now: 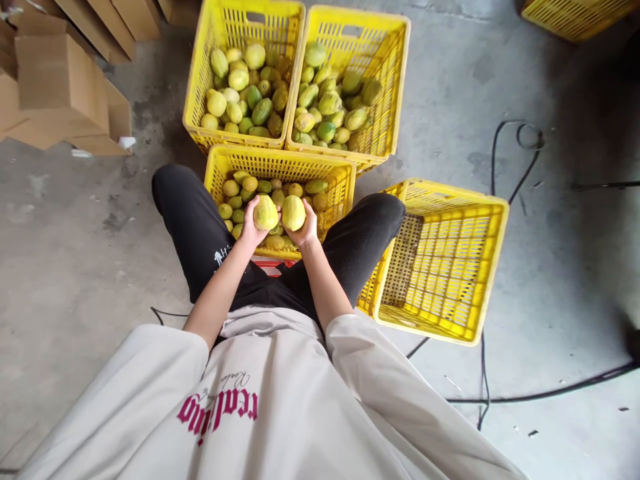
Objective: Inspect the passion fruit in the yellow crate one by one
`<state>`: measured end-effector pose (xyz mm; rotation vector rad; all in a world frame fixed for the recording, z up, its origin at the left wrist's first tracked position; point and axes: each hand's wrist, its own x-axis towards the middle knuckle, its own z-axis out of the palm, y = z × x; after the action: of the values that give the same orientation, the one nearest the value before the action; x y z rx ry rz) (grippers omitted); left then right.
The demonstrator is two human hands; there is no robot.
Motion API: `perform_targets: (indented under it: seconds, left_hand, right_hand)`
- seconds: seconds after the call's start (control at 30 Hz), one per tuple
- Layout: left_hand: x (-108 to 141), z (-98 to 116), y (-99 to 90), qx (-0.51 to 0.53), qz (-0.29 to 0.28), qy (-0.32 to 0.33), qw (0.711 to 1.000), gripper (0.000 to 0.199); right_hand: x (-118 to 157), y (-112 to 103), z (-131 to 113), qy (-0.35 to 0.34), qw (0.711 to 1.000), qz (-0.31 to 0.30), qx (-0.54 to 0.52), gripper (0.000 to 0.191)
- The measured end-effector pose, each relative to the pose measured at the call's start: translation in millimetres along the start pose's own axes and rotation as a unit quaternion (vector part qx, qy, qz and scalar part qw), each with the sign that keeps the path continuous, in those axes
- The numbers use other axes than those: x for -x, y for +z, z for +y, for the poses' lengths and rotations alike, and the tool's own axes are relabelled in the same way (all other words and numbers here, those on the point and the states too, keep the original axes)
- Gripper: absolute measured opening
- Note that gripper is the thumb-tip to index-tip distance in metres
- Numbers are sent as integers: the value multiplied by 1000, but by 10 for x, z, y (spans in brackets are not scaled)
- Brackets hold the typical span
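In my left hand (255, 225) is a plump yellow-green fruit (266, 213), held with the fingers wrapped round its side. My right hand (306, 227) grips a second, rounder yellow fruit (293, 213). The two fruits are side by side, a small gap apart, above the near yellow crate (345, 193) between my knees. Inside that crate lie several oval fruits (231, 188) in green, yellow and brownish tones. My hands and the held fruits cover part of them.
Two more yellow crates with similar fruit, a left one (200, 87) and a right one (395, 87), stand beyond. A tilted yellow crate (450, 267) is by my right knee. Cardboard boxes (60, 80) lie upper left. Black cables (540, 390) cross the concrete floor at right.
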<state>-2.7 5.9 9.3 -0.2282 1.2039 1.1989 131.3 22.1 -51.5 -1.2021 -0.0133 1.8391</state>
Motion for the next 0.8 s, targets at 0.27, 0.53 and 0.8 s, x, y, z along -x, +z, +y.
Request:
perform_targets:
  seconds: [0.27, 0.53, 0.8]
  left_hand:
    - [-61, -12, -71, 5, -36, 33, 999, 50]
    - [-63, -6, -32, 11, -32, 10, 999, 52]
    - [-18, -33, 33, 2, 28, -2, 1000, 31]
  right_hand:
    - [22, 103, 57, 55, 998, 5, -28, 41]
    - [124, 107, 0, 35, 999, -14, 21, 40]
    - [173, 132, -25, 30, 999, 32, 15, 38]
